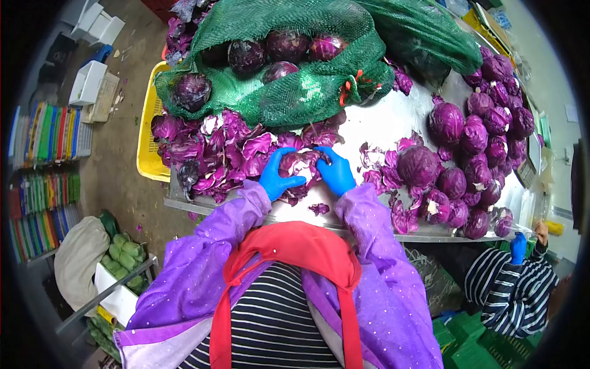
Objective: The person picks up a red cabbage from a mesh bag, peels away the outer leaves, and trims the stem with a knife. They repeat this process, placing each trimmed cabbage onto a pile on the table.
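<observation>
My left hand (279, 176) and my right hand (335, 172), both in blue gloves, are curled around opposite sides of a red cabbage (301, 165) at the near edge of the steel table. Pale ribs show on its top, and its underside is hidden. Loose purple cabbage leaves (230, 144) are heaped beside my left hand. A small torn leaf (319, 209) lies on the metal between my wrists. Beyond my hands is an open green mesh sack (295, 101) with several whole cabbages (247, 56) in it.
Several cabbage heads (474, 135) are piled along the table's right side. A yellow crate (147, 147) stands at the left edge, partly under the leaves. At lower right is another person in a striped top (516, 289), with a blue-gloved hand (518, 248) near the table.
</observation>
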A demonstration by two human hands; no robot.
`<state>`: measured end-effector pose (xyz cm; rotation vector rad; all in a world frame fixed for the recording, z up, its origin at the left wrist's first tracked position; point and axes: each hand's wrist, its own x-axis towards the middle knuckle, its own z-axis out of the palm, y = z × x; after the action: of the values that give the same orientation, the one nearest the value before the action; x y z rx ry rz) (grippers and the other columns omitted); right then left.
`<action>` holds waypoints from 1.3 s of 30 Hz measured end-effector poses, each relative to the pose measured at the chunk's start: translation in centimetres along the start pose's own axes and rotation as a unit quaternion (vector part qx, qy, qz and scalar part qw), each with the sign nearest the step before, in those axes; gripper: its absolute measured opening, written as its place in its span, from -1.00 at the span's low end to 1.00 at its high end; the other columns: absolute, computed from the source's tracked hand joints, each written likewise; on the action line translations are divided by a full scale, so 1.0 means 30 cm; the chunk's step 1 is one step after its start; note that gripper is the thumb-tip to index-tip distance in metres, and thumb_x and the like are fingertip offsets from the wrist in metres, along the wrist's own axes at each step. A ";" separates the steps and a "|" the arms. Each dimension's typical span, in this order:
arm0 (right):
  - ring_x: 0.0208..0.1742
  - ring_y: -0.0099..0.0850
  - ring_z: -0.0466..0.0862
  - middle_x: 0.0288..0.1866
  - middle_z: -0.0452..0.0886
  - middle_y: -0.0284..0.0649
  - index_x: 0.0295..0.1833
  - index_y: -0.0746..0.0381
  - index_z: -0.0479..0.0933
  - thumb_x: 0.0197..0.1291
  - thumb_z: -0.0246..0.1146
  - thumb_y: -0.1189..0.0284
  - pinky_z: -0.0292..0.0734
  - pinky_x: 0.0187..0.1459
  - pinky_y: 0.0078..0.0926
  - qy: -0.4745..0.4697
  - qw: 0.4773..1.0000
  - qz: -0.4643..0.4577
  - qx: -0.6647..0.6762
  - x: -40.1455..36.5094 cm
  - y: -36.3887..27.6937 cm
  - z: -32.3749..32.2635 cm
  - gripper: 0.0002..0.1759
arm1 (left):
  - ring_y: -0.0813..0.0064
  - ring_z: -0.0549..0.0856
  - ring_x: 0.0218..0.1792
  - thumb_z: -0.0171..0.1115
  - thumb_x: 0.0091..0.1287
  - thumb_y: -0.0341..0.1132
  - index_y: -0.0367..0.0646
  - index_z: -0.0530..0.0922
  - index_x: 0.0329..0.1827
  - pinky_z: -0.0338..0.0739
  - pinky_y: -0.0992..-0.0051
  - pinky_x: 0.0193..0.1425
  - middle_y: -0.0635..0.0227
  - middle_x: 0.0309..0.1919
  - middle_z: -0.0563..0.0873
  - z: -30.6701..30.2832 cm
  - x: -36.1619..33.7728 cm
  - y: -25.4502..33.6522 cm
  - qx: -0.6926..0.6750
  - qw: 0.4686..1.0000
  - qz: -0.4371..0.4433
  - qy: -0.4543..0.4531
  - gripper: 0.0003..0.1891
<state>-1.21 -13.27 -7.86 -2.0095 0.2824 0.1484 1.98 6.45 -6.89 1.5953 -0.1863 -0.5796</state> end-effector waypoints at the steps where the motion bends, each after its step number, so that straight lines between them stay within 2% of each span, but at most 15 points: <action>1: -0.29 -0.30 0.70 -0.27 0.69 -0.05 0.14 0.22 0.51 0.15 0.19 0.43 0.57 -0.19 -0.36 0.005 0.998 0.039 0.039 0.007 0.044 0.018 -0.60 | 0.39 0.46 0.16 0.51 -0.05 -0.36 -0.13 0.31 0.26 0.34 0.37 0.31 0.25 0.10 0.47 0.004 -0.010 0.006 0.004 1.000 -0.013 -0.002 -0.23; 5: -0.46 -0.47 0.62 -0.36 0.65 -0.18 0.07 0.23 0.55 0.15 0.18 0.44 0.52 -0.34 -0.51 0.010 0.973 0.141 0.184 0.085 0.097 0.024 -0.65 | 0.41 0.42 0.22 0.51 -0.06 -0.38 -0.11 0.28 0.32 0.27 0.38 0.36 0.28 0.17 0.43 -0.055 -0.010 -0.010 0.102 0.985 0.058 -0.125 -0.18; 7: -0.44 -0.48 0.62 -0.35 0.66 -0.20 0.05 0.25 0.56 0.15 0.18 0.45 0.52 -0.34 -0.52 0.003 0.950 0.132 0.284 0.061 0.094 0.020 -0.67 | 0.37 0.36 0.30 0.53 -0.05 -0.34 -0.10 0.18 0.39 0.21 0.34 0.42 0.24 0.24 0.38 -0.069 0.004 -0.001 -0.037 0.991 -0.013 -0.129 -0.09; 8: -0.17 -0.41 0.67 -0.12 0.66 -0.12 0.16 0.26 0.49 0.16 0.25 0.43 0.56 -0.12 -0.47 -0.001 0.975 0.155 0.156 0.022 0.052 -0.029 -0.57 | 0.34 0.35 0.32 0.55 -0.06 -0.34 -0.10 0.13 0.40 0.19 0.33 0.43 0.20 0.26 0.37 -0.076 0.008 -0.008 -0.025 0.991 -0.011 -0.133 -0.05; 11: 0.16 -0.32 0.56 0.18 0.53 -0.03 0.31 0.24 0.36 0.14 0.33 0.38 0.45 0.16 -0.42 0.034 0.997 -0.027 0.061 -0.088 -0.134 -0.098 -0.39 | 0.26 0.31 0.36 0.57 -0.10 -0.35 -0.12 0.06 0.41 0.14 0.29 0.47 0.14 0.30 0.32 -0.080 0.036 0.030 0.013 0.985 0.024 -0.171 0.02; 12: 0.34 -0.28 0.42 0.38 0.33 0.01 0.42 0.19 0.22 0.12 0.37 0.31 0.30 0.31 -0.37 -0.021 0.991 -0.107 0.076 -0.094 -0.140 -0.101 -0.23 | 0.24 0.29 0.37 0.58 -0.11 -0.35 -0.12 0.05 0.41 0.13 0.28 0.48 0.12 0.32 0.31 -0.073 0.047 0.053 0.028 0.980 0.038 -0.194 0.04; 15: 0.19 -0.23 0.56 0.18 0.54 0.04 0.28 0.26 0.40 0.18 0.32 0.25 0.44 0.19 -0.37 -0.124 0.984 0.068 0.107 -0.083 -0.122 -0.072 -0.41 | 0.22 0.25 0.40 0.59 -0.12 -0.31 -0.14 0.07 0.40 0.12 0.27 0.48 0.11 0.33 0.29 -0.069 0.085 0.076 0.069 0.983 0.039 -0.164 0.03; 17: -0.03 -0.21 0.68 -0.07 0.66 0.06 0.15 0.29 0.49 0.20 0.29 0.21 0.54 0.00 -0.36 -0.046 0.992 0.030 0.114 -0.066 -0.030 -0.026 -0.50 | 0.18 0.35 0.32 0.58 -0.10 -0.23 -0.21 0.17 0.36 0.25 0.23 0.40 0.06 0.25 0.35 -0.052 0.031 0.113 0.180 0.983 0.034 -0.011 -0.04; 20: -0.29 -0.12 0.72 -0.33 0.68 0.04 0.03 0.30 0.53 0.20 0.27 0.20 0.58 -0.23 -0.26 0.007 0.998 0.040 0.057 -0.099 -0.068 -0.017 -0.58 | 0.02 0.36 0.24 0.63 -0.25 -0.05 -0.22 0.19 0.34 0.26 0.17 0.35 -0.02 0.20 0.34 0.057 -0.047 0.046 0.226 0.965 0.102 0.084 0.07; 27: -0.29 -0.01 0.69 -0.34 0.65 0.11 0.03 0.28 0.49 0.20 0.23 0.25 0.58 -0.30 -0.15 0.032 0.995 0.061 -0.071 -0.106 -0.042 0.015 -0.62 | 0.00 0.35 0.22 0.55 -0.27 -0.23 -0.20 0.22 0.29 0.25 0.15 0.35 0.00 0.17 0.33 0.102 -0.005 0.041 0.270 0.941 0.169 0.117 -0.03; 30: -0.35 -0.08 0.71 -0.32 0.66 0.07 0.05 0.27 0.48 0.21 0.20 0.30 0.58 -0.32 -0.19 0.118 0.991 0.015 -0.057 -0.058 0.062 0.010 -0.64 | -0.02 0.32 0.24 0.54 -0.26 -0.23 -0.18 0.23 0.30 0.23 0.10 0.35 0.01 0.19 0.34 0.106 -0.017 0.053 0.295 0.933 0.183 0.097 -0.04; 33: -0.43 -0.28 0.69 -0.27 0.66 -0.06 0.07 0.26 0.47 0.21 0.17 0.40 0.59 -0.33 -0.32 0.039 0.967 0.148 0.205 -0.041 0.193 0.024 -0.68 | -0.04 0.31 0.26 0.53 -0.24 -0.22 -0.19 0.24 0.29 0.22 0.11 0.36 0.02 0.21 0.35 0.094 -0.019 0.049 0.288 0.936 0.188 0.078 -0.06; 34: -0.34 -0.44 0.64 -0.22 0.63 -0.18 0.10 0.28 0.45 0.21 0.16 0.47 0.59 -0.29 -0.45 0.019 0.979 0.145 0.140 -0.045 0.133 -0.008 -0.67 | -0.04 0.31 0.26 0.53 -0.23 -0.22 -0.20 0.24 0.30 0.23 0.12 0.36 0.01 0.21 0.34 0.092 -0.002 0.045 0.284 0.938 0.181 0.081 -0.06; 37: -0.19 -0.44 0.64 -0.14 0.62 -0.15 0.19 0.27 0.40 0.25 0.17 0.44 0.58 -0.18 -0.48 0.037 0.985 0.142 0.093 -0.085 0.021 -0.055 -0.61 | -0.04 0.31 0.26 0.54 -0.23 -0.20 -0.24 0.21 0.30 0.23 0.13 0.37 -0.03 0.22 0.32 0.092 0.022 0.053 0.286 0.942 0.155 0.079 -0.03; 39: 0.12 -0.19 0.59 0.18 0.50 0.09 0.42 0.22 0.18 0.33 0.15 0.19 0.48 0.11 -0.35 -0.030 0.984 0.119 0.127 -0.130 -0.090 -0.077 -0.35 | -0.04 0.30 0.27 0.55 -0.24 -0.19 -0.26 0.19 0.31 0.23 0.12 0.37 -0.05 0.22 0.31 0.101 0.014 0.052 0.280 0.947 0.132 0.080 -0.01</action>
<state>-4.32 -13.70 -3.61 -1.7118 0.4784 0.3081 1.26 3.39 -5.50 2.1143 -0.4657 -0.1877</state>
